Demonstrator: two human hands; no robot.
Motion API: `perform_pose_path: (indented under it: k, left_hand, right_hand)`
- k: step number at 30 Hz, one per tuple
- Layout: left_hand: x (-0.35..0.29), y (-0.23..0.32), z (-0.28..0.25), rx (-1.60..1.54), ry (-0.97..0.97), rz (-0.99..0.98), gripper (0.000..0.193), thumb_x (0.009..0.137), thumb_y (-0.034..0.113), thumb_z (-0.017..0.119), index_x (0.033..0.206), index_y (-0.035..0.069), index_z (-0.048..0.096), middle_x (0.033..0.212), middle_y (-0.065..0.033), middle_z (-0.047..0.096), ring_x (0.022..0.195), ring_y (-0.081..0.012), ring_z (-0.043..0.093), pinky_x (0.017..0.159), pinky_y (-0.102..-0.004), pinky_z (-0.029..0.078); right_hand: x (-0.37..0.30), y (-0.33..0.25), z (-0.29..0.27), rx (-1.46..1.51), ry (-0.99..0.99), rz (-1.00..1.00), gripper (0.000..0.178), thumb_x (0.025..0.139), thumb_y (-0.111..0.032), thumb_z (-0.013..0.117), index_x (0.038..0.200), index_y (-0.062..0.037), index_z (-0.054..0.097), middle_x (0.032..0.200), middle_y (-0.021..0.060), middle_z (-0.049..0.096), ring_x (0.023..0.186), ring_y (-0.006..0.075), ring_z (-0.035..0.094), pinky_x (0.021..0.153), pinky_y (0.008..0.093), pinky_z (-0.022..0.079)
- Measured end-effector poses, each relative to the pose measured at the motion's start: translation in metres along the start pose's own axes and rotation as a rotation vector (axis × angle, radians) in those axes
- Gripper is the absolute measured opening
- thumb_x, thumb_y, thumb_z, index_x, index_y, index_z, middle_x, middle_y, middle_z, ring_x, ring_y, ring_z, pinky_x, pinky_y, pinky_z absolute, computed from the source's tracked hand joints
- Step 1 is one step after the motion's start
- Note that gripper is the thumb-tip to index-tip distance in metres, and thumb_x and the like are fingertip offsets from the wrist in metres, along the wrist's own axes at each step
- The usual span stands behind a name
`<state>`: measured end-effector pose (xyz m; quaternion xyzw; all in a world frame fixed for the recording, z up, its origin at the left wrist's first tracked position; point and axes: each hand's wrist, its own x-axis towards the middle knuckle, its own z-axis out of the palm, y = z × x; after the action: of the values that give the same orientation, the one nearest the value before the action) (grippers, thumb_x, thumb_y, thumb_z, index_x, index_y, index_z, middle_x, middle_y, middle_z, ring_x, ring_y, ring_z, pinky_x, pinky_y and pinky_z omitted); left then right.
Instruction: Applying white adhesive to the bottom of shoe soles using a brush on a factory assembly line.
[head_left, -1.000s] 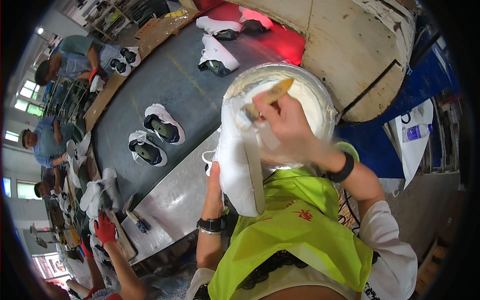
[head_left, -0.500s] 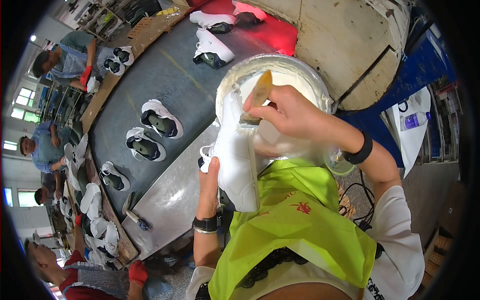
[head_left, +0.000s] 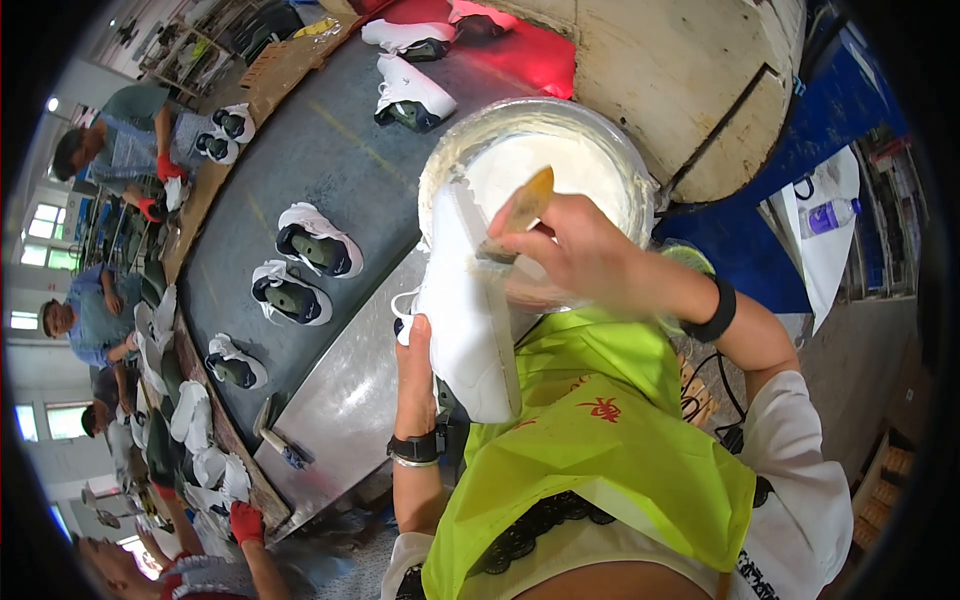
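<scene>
A white sneaker (head_left: 462,325) is held tilted on its side in front of me. My left hand (head_left: 416,362) grips it from the laces side, thumb showing and the other fingers hidden behind the shoe. In my right hand (head_left: 592,248), pinched between thumb and fingers, is a brush with a yellowish wooden handle (head_left: 532,198). Its bristles touch the shoe's side near the sole edge. Just beyond both hands stands a round metal bowl (head_left: 640,165) with thick, creamy white liquid (head_left: 560,160) in it and dried residue round its wall.
Several white shoes with dark insides, such as this sneaker (head_left: 318,240), rest on the dark conveyor belt (head_left: 350,150). A metal ledge (head_left: 345,385) carries another brush (head_left: 283,447). Co-workers with red gloves (head_left: 246,522) handle shoes along the far side. A bottle (head_left: 832,215) lies at right.
My right hand has drawn the brush slightly down along the shoe's side. The shoe stays in my left hand. At lower left, a co-worker's red-gloved hand has shifted.
</scene>
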<state>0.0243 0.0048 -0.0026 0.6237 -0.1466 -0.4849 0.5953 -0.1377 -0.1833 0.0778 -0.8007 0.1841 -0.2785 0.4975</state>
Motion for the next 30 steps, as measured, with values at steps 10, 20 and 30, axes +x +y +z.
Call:
perform_pose_path:
  k: [10, 20, 30]
  left_hand:
    - [-0.009, 0.004, 0.010, -0.409, -0.102, 0.029, 0.067, 0.094, 0.055, 0.028, 0.136, 0.004, 0.038, 0.128, -0.0139, 0.052, 0.110, -0.0274, 0.056, 0.091, -0.0398, 0.048]
    - [-0.012, 0.011, -0.004, -0.341, -0.052, 0.056, 0.067, 0.094, 0.055, 0.029, 0.138, 0.004, 0.037, 0.130, -0.0146, 0.051, 0.111, -0.0285, 0.056, 0.093, -0.0404, 0.047]
    - [0.202, 0.111, -0.055, -0.511, -0.339, 0.100, 0.056, 0.095, 0.047, 0.044, 0.134, 0.007, 0.042, 0.125, -0.0088, 0.056, 0.111, -0.0239, 0.057, 0.096, -0.0380, 0.046]
  right_hand:
    - [0.001, 0.025, 0.030, 0.398, 0.375, 0.266, 0.026, 0.091, -0.019, 0.055, 0.100, 0.0053, 0.060, 0.085, 0.0121, 0.065, 0.077, 0.0167, 0.062, 0.071, 0.0306, 0.051]
    - [0.027, 0.021, 0.045, 0.377, 0.443, 0.231, 0.029, 0.092, -0.021, 0.055, 0.101, 0.0069, 0.058, 0.087, 0.0127, 0.063, 0.076, 0.0169, 0.062, 0.069, 0.0289, 0.051]
    - [0.029, 0.021, -0.010, 0.360, 0.440, 0.335, 0.020, 0.094, -0.012, 0.055, 0.107, 0.0033, 0.057, 0.093, 0.0061, 0.060, 0.080, 0.0118, 0.059, 0.071, 0.0257, 0.052]
